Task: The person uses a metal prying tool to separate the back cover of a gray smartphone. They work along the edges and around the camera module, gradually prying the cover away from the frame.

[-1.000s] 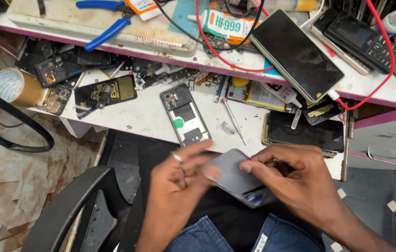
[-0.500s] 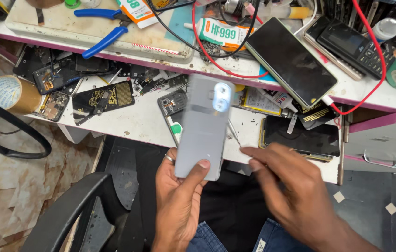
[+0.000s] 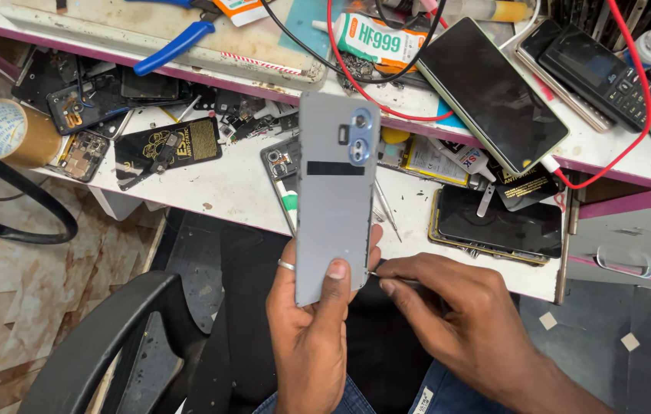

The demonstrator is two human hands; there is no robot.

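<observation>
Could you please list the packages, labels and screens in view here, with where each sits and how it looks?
Glue tube: upper shelf, centre; white with green and orange label.
Smartphone: upper shelf, right of the tube; dark blank screen, pale frame.
Keypad phone: far right; black, dark screen.
Black packet: lower bench, left; gold print.
Tape roll: left edge; tan, printed white face.
</observation>
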